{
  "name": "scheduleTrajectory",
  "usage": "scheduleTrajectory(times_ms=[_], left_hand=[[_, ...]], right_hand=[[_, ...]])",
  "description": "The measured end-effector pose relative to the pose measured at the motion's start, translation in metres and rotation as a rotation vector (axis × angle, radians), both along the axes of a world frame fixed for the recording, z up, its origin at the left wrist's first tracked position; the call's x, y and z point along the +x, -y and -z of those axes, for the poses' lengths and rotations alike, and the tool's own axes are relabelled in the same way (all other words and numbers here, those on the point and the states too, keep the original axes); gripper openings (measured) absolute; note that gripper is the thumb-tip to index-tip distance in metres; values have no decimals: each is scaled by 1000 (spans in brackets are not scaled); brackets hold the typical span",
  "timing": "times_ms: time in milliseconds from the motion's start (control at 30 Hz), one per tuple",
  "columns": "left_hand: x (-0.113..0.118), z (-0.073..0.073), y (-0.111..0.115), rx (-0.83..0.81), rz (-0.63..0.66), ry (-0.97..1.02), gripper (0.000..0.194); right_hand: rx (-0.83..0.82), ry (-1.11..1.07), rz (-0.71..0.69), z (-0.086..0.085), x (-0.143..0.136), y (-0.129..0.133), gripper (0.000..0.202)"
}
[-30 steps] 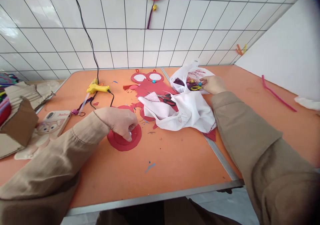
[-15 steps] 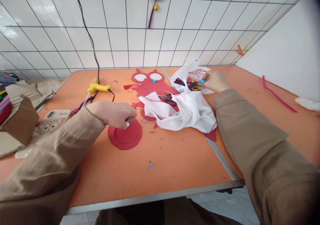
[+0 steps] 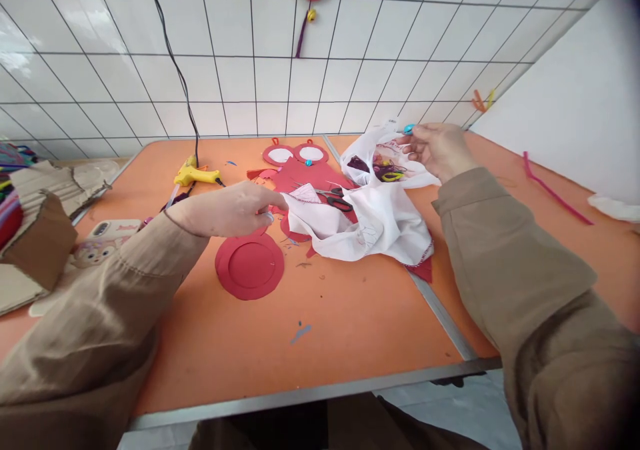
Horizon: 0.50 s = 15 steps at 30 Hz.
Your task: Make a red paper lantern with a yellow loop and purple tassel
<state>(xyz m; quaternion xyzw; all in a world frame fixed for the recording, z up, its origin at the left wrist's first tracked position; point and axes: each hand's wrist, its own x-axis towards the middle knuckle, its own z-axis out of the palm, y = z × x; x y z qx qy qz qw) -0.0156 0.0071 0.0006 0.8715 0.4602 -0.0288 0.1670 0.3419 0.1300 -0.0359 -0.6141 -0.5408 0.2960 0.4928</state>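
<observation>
My right hand (image 3: 443, 149) is raised over the white plastic bag (image 3: 367, 147), pinching a small shiny blue bell (image 3: 409, 129) between thumb and fingertip. Purple tassels (image 3: 359, 165) and other small bits lie in the bag's open mouth. My left hand (image 3: 233, 210) hovers by the near edge of the white cloth (image 3: 395, 223), its fingers closed. A small silvery-white thing (image 3: 270, 217), too small to name, shows at those fingers. Just below that hand lies a red disc with an inner ring (image 3: 250, 267). Black-handled scissors (image 3: 339, 201) rest on the cloth and red sheet (image 3: 313, 177).
A yellow glue gun (image 3: 197, 172) with its cable stands at the left back. Nearer are a phone (image 3: 103, 243) and a cardboard box (image 3: 43, 243). Two red rings with white centres (image 3: 295, 154) lie at the back. A pink pipe cleaner (image 3: 557, 190) lies far right.
My right hand has lifted out of the bag, up and to the right, with the blue bell. My left hand has moved up and right, off the red disc toward the cloth.
</observation>
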Motion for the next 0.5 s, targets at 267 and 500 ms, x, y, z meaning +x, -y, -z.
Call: scheduleTrajectory(times_ms=[267, 500], left_hand=[[20, 12, 2, -491, -357, 717, 18], [37, 27, 4, -862, -530, 1198, 43]], right_hand=[[14, -102, -398, -29, -50, 32, 9], [82, 309, -853, -24, -121, 88, 7]])
